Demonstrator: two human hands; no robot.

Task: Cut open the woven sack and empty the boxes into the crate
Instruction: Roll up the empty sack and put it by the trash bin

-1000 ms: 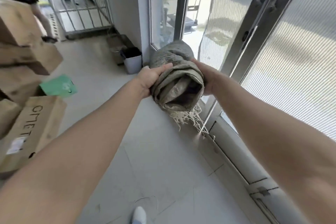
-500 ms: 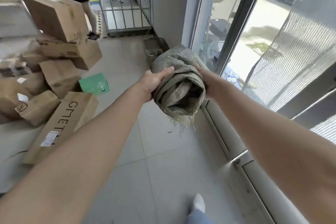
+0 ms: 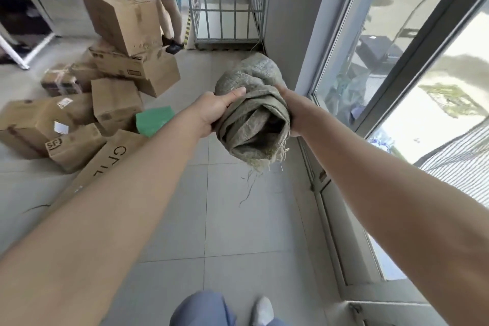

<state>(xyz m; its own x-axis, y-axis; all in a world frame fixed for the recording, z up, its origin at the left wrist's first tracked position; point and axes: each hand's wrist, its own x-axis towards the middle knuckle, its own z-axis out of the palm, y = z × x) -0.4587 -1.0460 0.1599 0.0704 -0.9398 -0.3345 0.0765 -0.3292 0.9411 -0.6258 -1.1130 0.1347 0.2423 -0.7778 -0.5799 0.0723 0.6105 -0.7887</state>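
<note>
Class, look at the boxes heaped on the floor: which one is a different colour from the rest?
The green box, low at the pile's right edge. The other boxes are all brown cardboard.

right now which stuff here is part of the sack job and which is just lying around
Job: woven sack, rolled, gripped by left hand and right hand; cardboard boxes piled on the floor; green package among them; metal cage, possibly the crate.
Just there: table frame; another person's legs; glass window.
</note>
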